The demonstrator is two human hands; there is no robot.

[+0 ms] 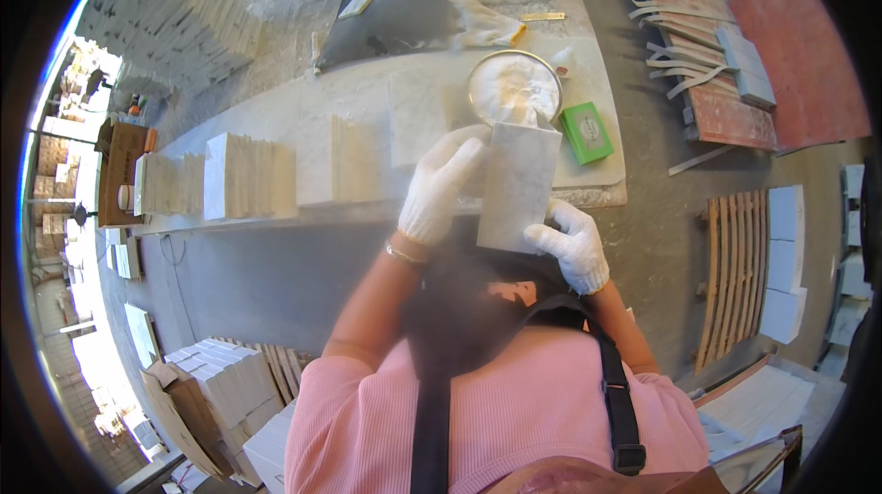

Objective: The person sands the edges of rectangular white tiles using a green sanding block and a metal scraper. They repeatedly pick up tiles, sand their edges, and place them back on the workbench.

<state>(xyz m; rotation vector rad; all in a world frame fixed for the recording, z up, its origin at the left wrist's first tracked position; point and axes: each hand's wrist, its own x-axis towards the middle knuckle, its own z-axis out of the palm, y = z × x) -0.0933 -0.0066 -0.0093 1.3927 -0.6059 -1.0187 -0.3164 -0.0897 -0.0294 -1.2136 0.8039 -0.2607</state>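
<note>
A pale grey marble tile point(517, 189) is held tilted in front of me, its far edge close to a round metal-rimmed bowl point(471, 101) of white powder or paste. My left hand point(439, 186), in a white knit glove, is closed at the tile's far left corner; its fingertips are partly hidden. The right hand point(577, 244), gloved the same way, pinches the near right edge between thumb and fingers. A small dark-edged shape shows in the powder just beyond the tile; I cannot make out what it is. Right of the bowl lies a green box point(586, 133).
Stacks of pale tiles point(241, 177) line the worktable point(367, 209) to the left. A dark sheet point(395, 21) and a whitish cloth point(482, 23) lie farther back. On the right stand a wooden pallet point(732, 278) and a red panel point(808, 62) with white straps. A cardboard box point(119, 172) is at far left.
</note>
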